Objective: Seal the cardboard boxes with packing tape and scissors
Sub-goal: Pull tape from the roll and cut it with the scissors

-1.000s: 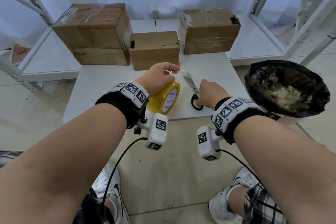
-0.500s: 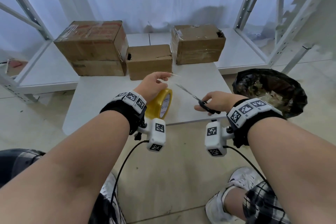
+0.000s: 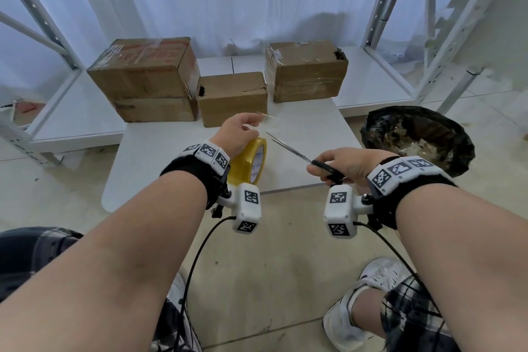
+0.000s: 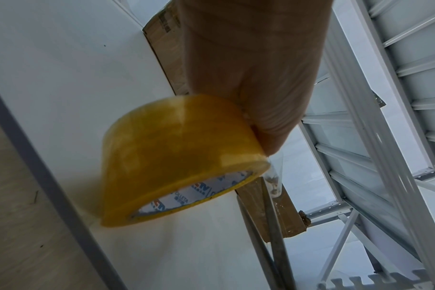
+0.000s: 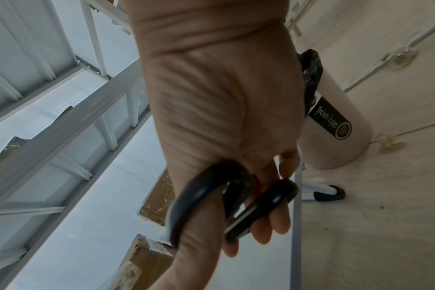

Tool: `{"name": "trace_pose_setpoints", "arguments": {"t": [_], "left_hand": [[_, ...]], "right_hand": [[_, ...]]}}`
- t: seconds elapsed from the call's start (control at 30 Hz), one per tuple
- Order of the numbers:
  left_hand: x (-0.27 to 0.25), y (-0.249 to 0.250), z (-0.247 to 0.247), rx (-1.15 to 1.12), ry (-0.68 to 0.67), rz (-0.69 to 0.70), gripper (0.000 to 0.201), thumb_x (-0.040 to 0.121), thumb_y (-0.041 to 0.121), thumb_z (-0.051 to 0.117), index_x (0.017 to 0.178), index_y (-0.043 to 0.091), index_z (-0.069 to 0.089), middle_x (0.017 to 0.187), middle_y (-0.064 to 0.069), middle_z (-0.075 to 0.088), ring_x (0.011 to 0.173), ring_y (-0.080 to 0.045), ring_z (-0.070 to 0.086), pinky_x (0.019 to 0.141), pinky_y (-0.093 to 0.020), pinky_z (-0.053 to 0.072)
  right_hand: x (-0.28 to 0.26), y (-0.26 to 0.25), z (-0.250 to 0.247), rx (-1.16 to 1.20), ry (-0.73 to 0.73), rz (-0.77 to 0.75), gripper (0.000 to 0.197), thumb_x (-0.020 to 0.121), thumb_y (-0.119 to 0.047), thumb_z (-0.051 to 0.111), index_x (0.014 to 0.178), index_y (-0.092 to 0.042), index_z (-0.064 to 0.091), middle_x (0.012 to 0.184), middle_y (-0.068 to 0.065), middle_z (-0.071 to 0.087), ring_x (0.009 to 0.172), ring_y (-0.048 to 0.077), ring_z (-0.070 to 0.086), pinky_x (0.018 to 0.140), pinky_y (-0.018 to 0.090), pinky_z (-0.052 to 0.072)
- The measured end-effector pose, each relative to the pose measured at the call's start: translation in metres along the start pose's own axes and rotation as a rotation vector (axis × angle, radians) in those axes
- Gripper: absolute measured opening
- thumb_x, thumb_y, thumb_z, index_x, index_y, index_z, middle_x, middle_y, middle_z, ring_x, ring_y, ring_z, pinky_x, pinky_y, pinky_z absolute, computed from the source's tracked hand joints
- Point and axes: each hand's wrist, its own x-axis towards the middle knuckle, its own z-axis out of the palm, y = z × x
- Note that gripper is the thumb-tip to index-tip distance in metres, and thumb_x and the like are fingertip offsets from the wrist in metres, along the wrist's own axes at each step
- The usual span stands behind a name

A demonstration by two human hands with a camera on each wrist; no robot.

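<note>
Tape roll (image 3: 251,160) and scissors (image 3: 308,158) gripped by fingers, trash can (image 3: 417,137) beside table (image 3: 314,128).

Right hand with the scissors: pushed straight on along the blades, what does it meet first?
Likely the clear tape strip that the left hand pinches above the tape roll. The scissors in the right hand point there; depth unclear.
</note>
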Motion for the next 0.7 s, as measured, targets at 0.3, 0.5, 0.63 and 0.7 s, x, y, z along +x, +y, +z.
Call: {"name": "trace_pose_setpoints", "arguments": {"t": [0.3,0.5,0.63,0.7], "left_hand": [[0.002,-0.002,0.000,0.025,0.024,0.005,0.037,0.093,0.006,0.055,0.128,0.017,0.056,0.119,0.002,0.055,0.097,-0.013,0.052,0.089,-0.028,0.045],[0.003,-0.001,0.001,0.028,0.009,0.005,0.038,0.093,0.006,0.055,0.129,0.017,0.055,0.119,0.002,0.055,0.100,-0.014,0.053,0.093,-0.030,0.047],[0.002,0.000,-0.002,0.059,-0.018,0.008,0.038,0.093,0.008,0.056,0.130,0.019,0.054,0.120,0.003,0.054,0.100,-0.014,0.053,0.092,-0.031,0.048],[0.002,0.001,-0.003,0.065,-0.037,0.009,0.038,0.093,0.009,0.056,0.130,0.020,0.054,0.120,0.003,0.054,0.099,-0.013,0.053,0.092,-0.031,0.048]], "right_hand": [[0.000,0.000,0.009,0.071,0.040,-0.014,0.031,0.081,-0.034,0.075,0.104,-0.015,0.064,0.085,0.004,0.061,0.071,0.013,0.055,0.070,0.021,0.045],[0.001,0.011,0.009,0.160,0.032,-0.045,0.028,0.084,-0.030,0.073,0.105,-0.015,0.063,0.083,0.004,0.059,0.070,0.013,0.054,0.070,0.022,0.048],[0.004,0.006,0.009,0.132,-0.018,-0.068,0.033,0.082,-0.031,0.074,0.107,-0.014,0.063,0.090,0.006,0.059,0.075,0.014,0.054,0.075,0.023,0.048],[0.004,0.001,0.009,0.104,-0.019,-0.075,0.031,0.082,-0.030,0.074,0.107,-0.014,0.064,0.093,0.007,0.060,0.074,0.013,0.054,0.070,0.020,0.047]]}}
